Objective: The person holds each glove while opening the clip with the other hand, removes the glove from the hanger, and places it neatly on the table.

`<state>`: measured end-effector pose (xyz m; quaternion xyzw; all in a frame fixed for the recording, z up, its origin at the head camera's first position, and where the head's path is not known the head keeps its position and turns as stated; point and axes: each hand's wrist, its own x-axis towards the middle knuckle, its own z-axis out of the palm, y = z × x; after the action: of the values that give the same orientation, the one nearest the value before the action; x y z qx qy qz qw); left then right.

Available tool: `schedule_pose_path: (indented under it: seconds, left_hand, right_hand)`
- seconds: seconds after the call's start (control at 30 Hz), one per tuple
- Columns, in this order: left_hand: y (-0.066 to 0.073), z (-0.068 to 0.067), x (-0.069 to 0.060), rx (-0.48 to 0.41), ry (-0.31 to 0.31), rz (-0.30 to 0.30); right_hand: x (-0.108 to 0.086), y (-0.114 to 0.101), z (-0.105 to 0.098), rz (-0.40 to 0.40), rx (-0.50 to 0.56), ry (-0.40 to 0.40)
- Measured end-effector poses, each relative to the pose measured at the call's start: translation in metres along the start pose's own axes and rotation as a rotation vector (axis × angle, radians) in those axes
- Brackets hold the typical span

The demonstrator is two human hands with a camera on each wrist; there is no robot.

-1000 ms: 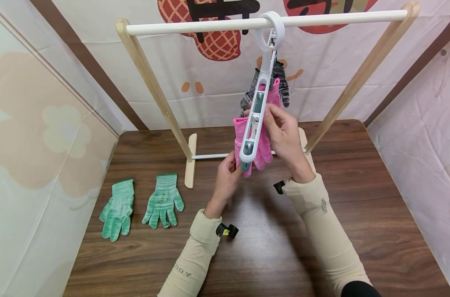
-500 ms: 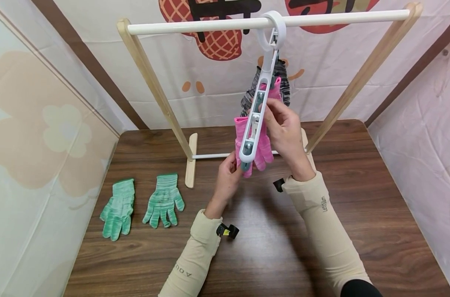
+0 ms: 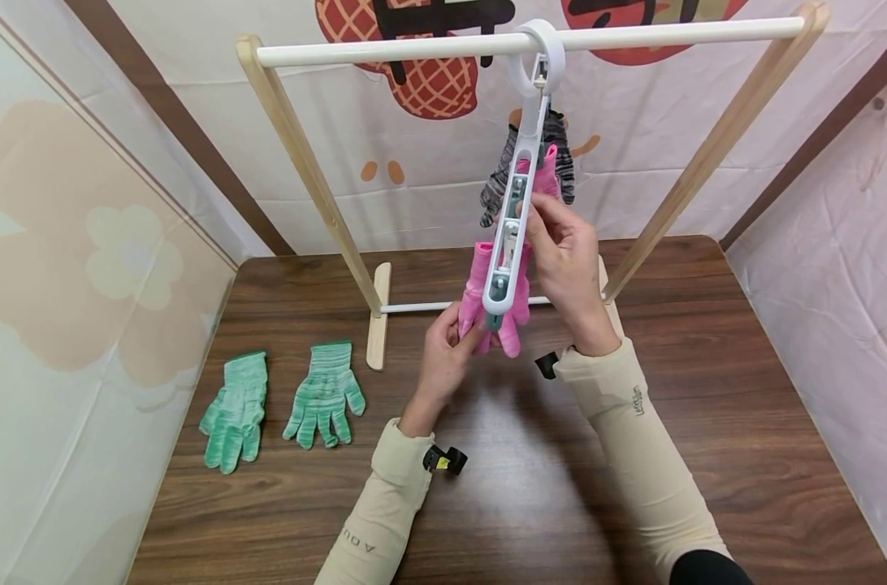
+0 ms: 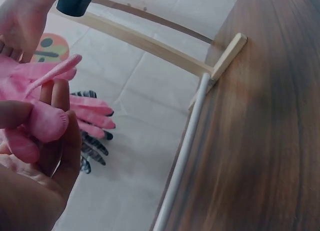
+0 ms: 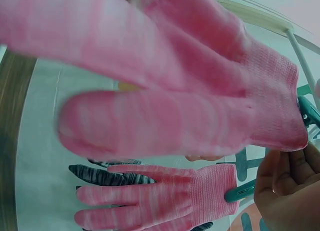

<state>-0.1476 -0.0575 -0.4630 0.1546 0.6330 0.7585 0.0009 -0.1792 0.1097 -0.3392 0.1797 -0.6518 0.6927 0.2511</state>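
A white hanger with grey-green clips hangs by its ring from the rack. My right hand pinches the hanger's side around mid-length, close to a clip. Below the hanger's near end is a pink glove, its fingers pointing down; in the right wrist view its cuff touches a green clip. My left hand grips this glove by its fingers, between thumb and fingers. Farther along hang a second pink glove, clipped at its cuff, and black-grey striped knit gloves, partly hidden.
The rack has a white top bar, wooden legs and a low white crossbar. Two green gloves lie flat at the left of the brown table. A printed cloth wall stands behind.
My left hand and the near pink glove have moved slightly down, and the glove's cuff sits lower under the hanger. The hanger's near end has swung a little right. My right hand stays on the hanger.
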Motion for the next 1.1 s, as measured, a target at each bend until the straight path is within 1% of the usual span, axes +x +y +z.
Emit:
schedule_pose_path:
  seconds: [0.1,0.37,0.57,0.7,0.87,0.97,1.1]
  left_hand:
    - [-0.002,-0.003,-0.004,-0.010,0.011,-0.018]
    - [-0.007,-0.014,-0.015,0.000,0.089,-0.079]
    - [-0.010,-0.023,-0.023,0.070,0.154,-0.105]
    - [-0.012,-0.029,-0.028,0.078,0.176,-0.113]
    - [-0.016,-0.035,-0.033,0.053,0.202,-0.128]
    - [-0.018,-0.038,-0.036,0.042,0.214,-0.139]
    - [-0.021,-0.042,-0.040,0.052,0.226,-0.148]
  right_hand:
    - [-0.001,0.000,-0.001,0.002,0.023,-0.007]
    - [-0.001,0.002,-0.002,-0.002,0.047,-0.018]
    - [-0.002,0.004,-0.001,0.011,0.048,-0.015]
    - [-0.003,0.003,0.000,0.017,0.025,-0.024]
    - [-0.002,0.002,0.000,0.010,0.006,-0.042]
    - [-0.003,0.003,0.001,0.013,0.008,-0.037]
    - [-0.003,0.003,0.001,0.009,0.012,-0.037]
